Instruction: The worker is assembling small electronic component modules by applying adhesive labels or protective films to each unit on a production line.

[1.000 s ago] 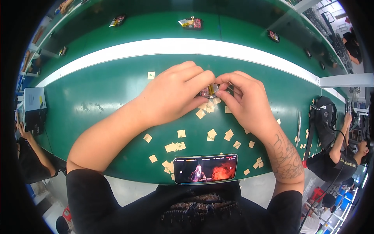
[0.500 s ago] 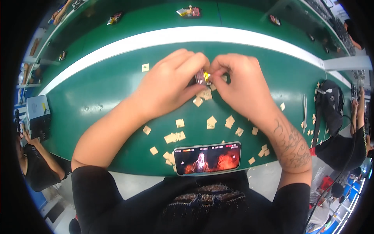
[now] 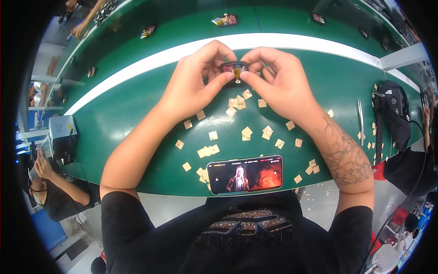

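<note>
Between my two hands is a small black electronic device [image 3: 229,68] with a reddish circuit board, yellow tape and a light tab at its near edge. My left hand [image 3: 194,77] grips its left side, thumb on the near left corner and fingers curled behind. On the other side my right hand [image 3: 285,80] holds it the same way, its thumb pressed by the near right corner. The device is raised near the white rail, tilted so that the board faces me. Small beige paper squares [image 3: 232,102] lie on the green table below my hands.
A phone [image 3: 246,176] playing a video rests at the table's near edge. Metal tweezers [image 3: 360,118] and a black bag [image 3: 393,107] lie at right. Past the white rail [image 3: 283,40], similar devices [image 3: 225,20] sit on a green surface. A white box [image 3: 62,127] stands far left beside another person.
Both hands have moved farther away with the device, and its board now shows more openly. My right fingers have gone from pinching at the yellow part to gripping the right side.
</note>
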`<state>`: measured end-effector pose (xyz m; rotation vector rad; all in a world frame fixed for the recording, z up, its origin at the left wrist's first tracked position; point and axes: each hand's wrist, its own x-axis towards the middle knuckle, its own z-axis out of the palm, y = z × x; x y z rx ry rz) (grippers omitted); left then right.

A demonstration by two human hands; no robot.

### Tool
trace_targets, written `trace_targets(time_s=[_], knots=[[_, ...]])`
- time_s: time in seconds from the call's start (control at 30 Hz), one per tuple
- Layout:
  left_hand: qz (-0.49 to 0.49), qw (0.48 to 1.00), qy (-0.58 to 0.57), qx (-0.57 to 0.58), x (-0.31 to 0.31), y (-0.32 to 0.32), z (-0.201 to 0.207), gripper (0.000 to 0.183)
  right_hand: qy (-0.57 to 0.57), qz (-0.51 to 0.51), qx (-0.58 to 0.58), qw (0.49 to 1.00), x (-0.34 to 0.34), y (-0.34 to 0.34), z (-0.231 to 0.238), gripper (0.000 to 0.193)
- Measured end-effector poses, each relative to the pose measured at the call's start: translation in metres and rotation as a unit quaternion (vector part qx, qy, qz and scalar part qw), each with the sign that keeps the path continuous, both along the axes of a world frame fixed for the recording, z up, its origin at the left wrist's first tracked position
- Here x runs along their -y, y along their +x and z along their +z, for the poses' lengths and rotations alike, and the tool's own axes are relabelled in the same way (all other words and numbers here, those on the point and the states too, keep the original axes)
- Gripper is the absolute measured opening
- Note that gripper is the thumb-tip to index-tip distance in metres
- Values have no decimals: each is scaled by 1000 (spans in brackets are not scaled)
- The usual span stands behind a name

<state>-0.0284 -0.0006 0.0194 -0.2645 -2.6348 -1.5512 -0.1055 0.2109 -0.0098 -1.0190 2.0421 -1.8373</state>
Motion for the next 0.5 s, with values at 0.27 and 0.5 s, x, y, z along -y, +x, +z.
trace_targets(time_s=[0.27, 0.5], knots=[[169, 970, -171, -45, 88, -93, -3, 19, 191, -73, -65, 977, -11, -6, 20, 21], [248, 850, -437, -161, 89, -138, -40, 36, 120, -56, -201, 970, -17, -14, -2, 14]])
